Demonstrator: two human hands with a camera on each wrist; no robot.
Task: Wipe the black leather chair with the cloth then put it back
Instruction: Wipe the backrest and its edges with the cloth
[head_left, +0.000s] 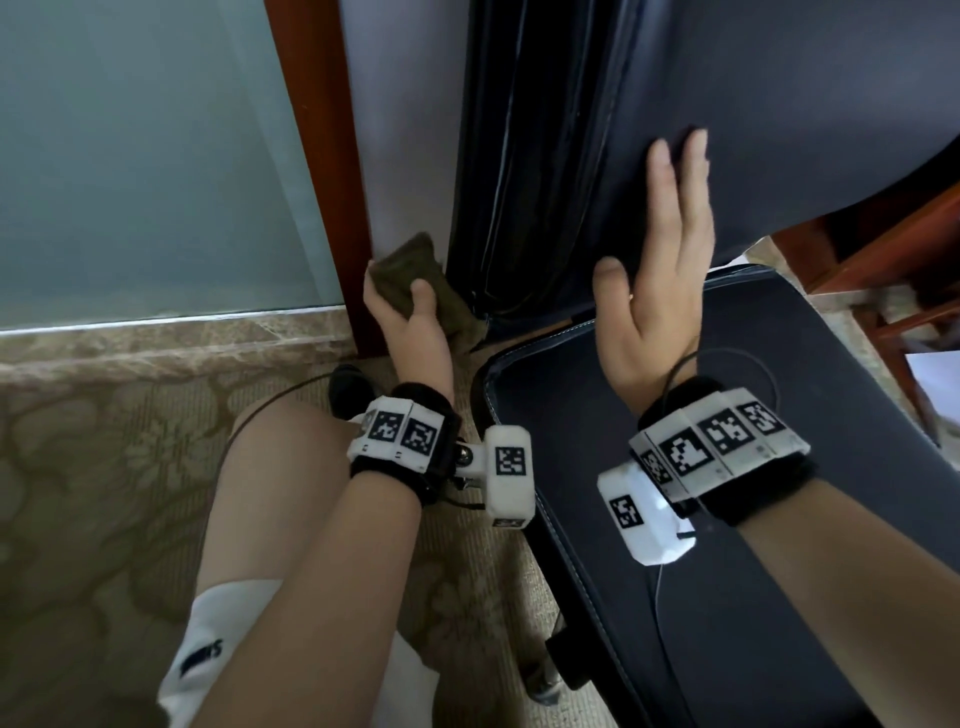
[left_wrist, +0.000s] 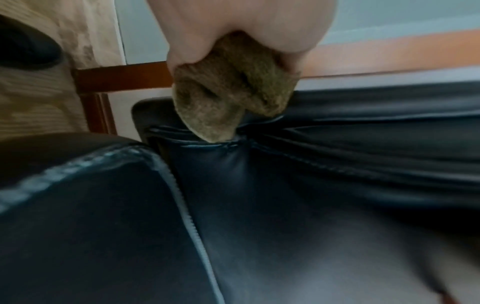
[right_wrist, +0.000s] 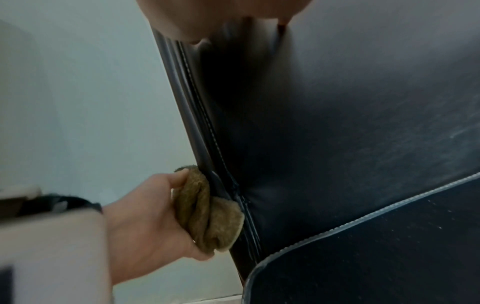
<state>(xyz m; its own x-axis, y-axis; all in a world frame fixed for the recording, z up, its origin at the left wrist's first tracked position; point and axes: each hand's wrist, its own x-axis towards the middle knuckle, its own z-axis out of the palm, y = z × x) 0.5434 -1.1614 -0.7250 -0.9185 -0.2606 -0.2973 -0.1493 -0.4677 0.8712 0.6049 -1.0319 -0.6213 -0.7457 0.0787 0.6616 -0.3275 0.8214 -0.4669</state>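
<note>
The black leather chair fills the right of the head view, its backrest (head_left: 727, 104) upright and its seat (head_left: 779, 415) below. My left hand (head_left: 402, 306) grips a folded olive-brown cloth (head_left: 410, 270) and holds it against the backrest's left side edge, low down by the stitched seam (right_wrist: 226, 174). The cloth (left_wrist: 228, 92) bulges out between my fingers, and its lower tip touches the seam (left_wrist: 207, 145). The cloth (right_wrist: 207, 214) shows beside the edge in the right wrist view too. My right hand (head_left: 665, 249) lies flat with straight fingers on the front of the backrest.
A red-brown wooden door frame (head_left: 322, 156) and frosted glass panel (head_left: 130, 156) stand just left of the chair. A marble sill (head_left: 156, 343) and patterned carpet (head_left: 104, 493) lie below. My bare knee (head_left: 280, 467) is bent by the seat's left edge. Wooden furniture (head_left: 893, 270) is at right.
</note>
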